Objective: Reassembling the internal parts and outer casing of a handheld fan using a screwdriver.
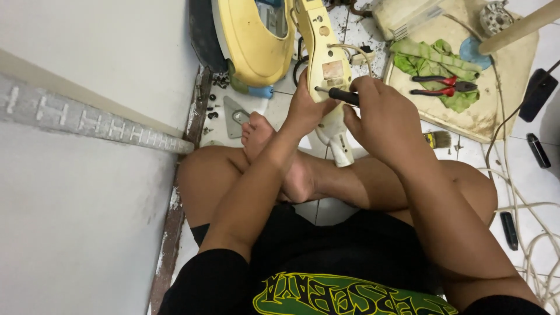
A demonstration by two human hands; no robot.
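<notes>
I sit cross-legged on a tiled floor. My left hand (pixel 304 109) grips the side of a long cream-yellow plastic appliance part (pixel 328 58) that stands upright between my legs. My right hand (pixel 385 116) is closed around the black handle of a screwdriver (pixel 341 95). Its tip touches the face of the yellow part just below a square label. The part's white lower end (pixel 338 146) rests near my foot.
A rounded yellow appliance shell (pixel 256 38) lies ahead by the wall. Small screws (pixel 213 105) and a metal bracket (pixel 236 116) are scattered at the left. At the right, red-handled pliers (pixel 440 84) lie on a green cloth (pixel 437 64) on a board. White cables (pixel 525 204) run along the right.
</notes>
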